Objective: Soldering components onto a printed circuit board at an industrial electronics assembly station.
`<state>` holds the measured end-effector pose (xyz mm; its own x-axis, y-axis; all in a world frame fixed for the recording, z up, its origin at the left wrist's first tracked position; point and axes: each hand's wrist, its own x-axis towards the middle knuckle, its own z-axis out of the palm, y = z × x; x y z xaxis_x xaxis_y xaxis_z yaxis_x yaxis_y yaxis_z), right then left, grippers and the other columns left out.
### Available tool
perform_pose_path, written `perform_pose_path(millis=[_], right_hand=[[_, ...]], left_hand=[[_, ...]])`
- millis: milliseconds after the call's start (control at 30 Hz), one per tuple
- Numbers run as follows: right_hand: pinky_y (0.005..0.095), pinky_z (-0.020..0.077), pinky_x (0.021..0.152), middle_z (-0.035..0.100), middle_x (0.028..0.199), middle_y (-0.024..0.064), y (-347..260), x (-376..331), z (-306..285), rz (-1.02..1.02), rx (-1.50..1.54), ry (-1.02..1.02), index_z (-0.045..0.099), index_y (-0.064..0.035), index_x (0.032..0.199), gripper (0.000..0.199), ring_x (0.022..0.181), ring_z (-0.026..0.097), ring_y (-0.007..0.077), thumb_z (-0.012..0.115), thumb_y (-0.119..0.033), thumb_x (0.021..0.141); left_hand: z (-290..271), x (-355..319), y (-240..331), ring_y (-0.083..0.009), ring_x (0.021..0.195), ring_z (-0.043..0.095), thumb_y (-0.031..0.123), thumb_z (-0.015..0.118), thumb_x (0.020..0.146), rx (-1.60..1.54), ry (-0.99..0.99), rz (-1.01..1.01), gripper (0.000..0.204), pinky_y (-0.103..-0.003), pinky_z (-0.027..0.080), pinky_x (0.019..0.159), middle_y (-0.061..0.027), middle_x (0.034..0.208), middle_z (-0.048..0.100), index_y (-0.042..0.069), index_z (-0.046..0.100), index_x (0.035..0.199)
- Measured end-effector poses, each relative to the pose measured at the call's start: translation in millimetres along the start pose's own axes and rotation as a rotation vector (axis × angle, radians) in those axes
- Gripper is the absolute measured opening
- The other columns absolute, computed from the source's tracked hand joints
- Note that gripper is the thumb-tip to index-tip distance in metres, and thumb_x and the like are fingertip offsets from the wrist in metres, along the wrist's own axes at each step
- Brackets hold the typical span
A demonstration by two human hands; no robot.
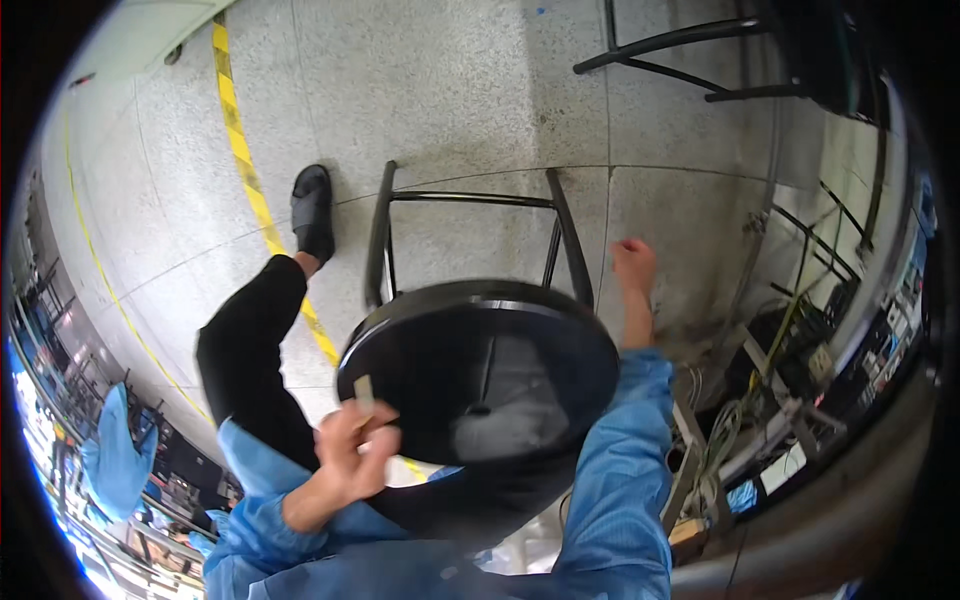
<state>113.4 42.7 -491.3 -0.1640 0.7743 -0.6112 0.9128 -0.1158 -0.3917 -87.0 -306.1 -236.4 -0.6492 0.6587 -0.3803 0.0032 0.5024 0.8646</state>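
A stool with a round, glossy black seat [420,345] stands tipped in front of me, its black legs pointing away. My left hand [350,455], slightly blurred, is over the seat's near left rim. A short beige strip [364,388] is pinched between its fingers and sticks up; its kind is not clear. Beyond the seat's right side, my right hand [633,265] is held over the floor with curled fingers. Whatever it holds, if anything, is hidden. A grey shape shows on the seat, and I cannot tell whether it is a reflection.
Another black-legged chair [690,45] is at the far right. Yellow-and-black tape [240,140] crosses the grey floor on the left, near my outstretched foot in a black shoe [312,205]. Cables [725,430] and metal framing line the right side; cluttered racks stand at the left edge.
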Motion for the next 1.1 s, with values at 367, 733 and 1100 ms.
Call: perform_pose_path(millis=[367, 733, 1100], right_hand=[[0.0225, 0.0444, 0.055, 0.058, 0.075, 0.0057, -177.1, -434.3, -105.7, -0.117, 0.889, 0.101, 0.058, 0.0011, 0.072, 0.009, 0.062, 0.054, 0.0108, 0.061, 0.008, 0.067], [0.0264, 0.0418, 0.060, 0.056, 0.083, 0.0082, -122.9, -471.1, -108.8, -0.267, 0.885, 0.228, 0.064, 0.0022, 0.086, 0.019, 0.070, 0.051, 0.0140, 0.064, 0.008, 0.068], [0.0322, 0.0421, 0.082, 0.056, 0.112, 0.0156, 84.7, -406.9, -156.2, 0.150, 0.889, 1.251, 0.052, 0.0038, 0.107, 0.048, 0.097, 0.055, 0.0207, 0.039, -0.041, 0.095]], left_hand=[[16.7, -29.8, 147.6, -0.0041, 0.060, 0.040, 0.020, 0.051, 0.093, -0.376, -0.647, -0.348, 0.028, -0.024, 0.035, 0.051, 0.0017, 0.061, 0.048, -0.001, 0.056, 0.076], [41.6, -84.3, 142.1, -0.0035, 0.053, 0.038, 0.017, 0.053, 0.092, -0.502, -0.562, -0.479, 0.033, -0.022, 0.028, 0.048, 0.0021, 0.058, 0.048, 0.001, 0.052, 0.064], [4.1, -118.3, 62.3, -0.0025, 0.043, 0.032, 0.019, 0.050, 0.093, -0.289, -0.512, -0.533, 0.036, -0.021, 0.023, 0.042, 0.0022, 0.049, 0.042, 0.002, 0.050, 0.061]])
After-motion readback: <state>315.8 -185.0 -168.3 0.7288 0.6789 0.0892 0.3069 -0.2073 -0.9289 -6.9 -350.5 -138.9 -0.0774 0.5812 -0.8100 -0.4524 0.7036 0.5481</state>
